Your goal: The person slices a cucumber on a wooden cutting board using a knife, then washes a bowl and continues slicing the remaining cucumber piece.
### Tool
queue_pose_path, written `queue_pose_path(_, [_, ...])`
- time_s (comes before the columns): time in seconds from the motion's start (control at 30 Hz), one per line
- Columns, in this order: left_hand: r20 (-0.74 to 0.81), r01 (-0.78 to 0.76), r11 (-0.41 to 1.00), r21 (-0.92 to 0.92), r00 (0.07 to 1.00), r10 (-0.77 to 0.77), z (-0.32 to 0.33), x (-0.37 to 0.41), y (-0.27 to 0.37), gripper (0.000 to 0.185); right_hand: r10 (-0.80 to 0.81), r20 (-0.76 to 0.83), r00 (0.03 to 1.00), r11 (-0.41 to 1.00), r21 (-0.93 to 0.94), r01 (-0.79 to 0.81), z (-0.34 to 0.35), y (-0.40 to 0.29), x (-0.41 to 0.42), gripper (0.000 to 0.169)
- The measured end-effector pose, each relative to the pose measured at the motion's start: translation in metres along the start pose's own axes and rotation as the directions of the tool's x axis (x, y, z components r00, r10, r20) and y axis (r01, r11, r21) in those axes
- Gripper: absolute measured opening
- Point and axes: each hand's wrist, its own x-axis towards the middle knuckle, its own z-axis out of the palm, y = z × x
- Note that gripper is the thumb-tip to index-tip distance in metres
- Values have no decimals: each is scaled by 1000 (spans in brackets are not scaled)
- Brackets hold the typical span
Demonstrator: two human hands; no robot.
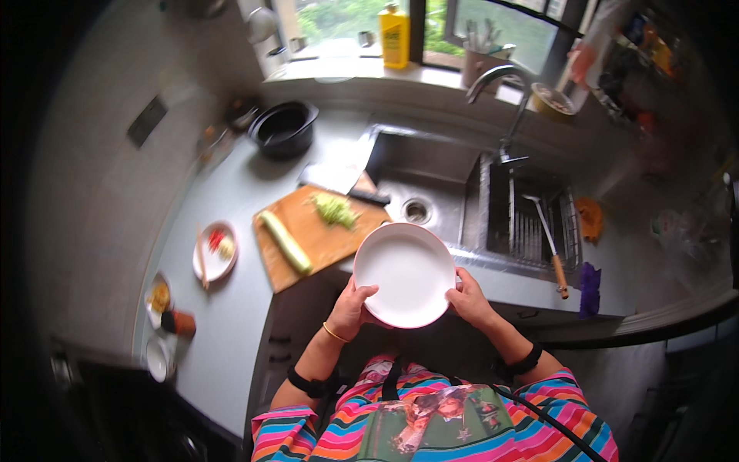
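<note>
Both hands hold a round white plate with a pink rim in front of the counter edge. My left hand grips its left side with the thumb over the rim. On the opposite side, my right hand pinches the rim. No food shows on the plate. Behind it lies a wooden cutting board with a peeled green vegetable piece and a pile of pale green shreds. A cleaver with a black handle rests at the board's far edge.
A steel sink with a curved faucet sits behind the plate; a wire rack and a wooden-handled utensil are right. Leftward stand a black pot, a dish of chopped red and pale pieces and a white cup.
</note>
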Motion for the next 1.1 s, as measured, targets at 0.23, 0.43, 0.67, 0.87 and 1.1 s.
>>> queue_pose_path(0.23, [48,84,996,-30,995,-82,35,170,34,59,-84,-257,963,946,-324,-4,-142,-69,126,44])
queue_pose_path(0.43, [28,33,996,-83,999,-31,70,290,60,65,-685,-359,634,110,-911,-398,-280,-70,244,42])
queue_pose_path(0.67, [22,74,981,-180,997,-71,64,364,67,55,-412,-516,751,337,-852,-401,-300,-48,275,19])
queue_pose_path(0.87, [44,123,912,-391,992,-115,77,399,59,57,-352,-402,845,221,-913,-343,-300,-71,271,12])
queue_pose_path(1.1, [50,228,942,-246,974,-223,98,408,46,58,-407,-308,860,264,-941,-212,-325,-70,268,10])
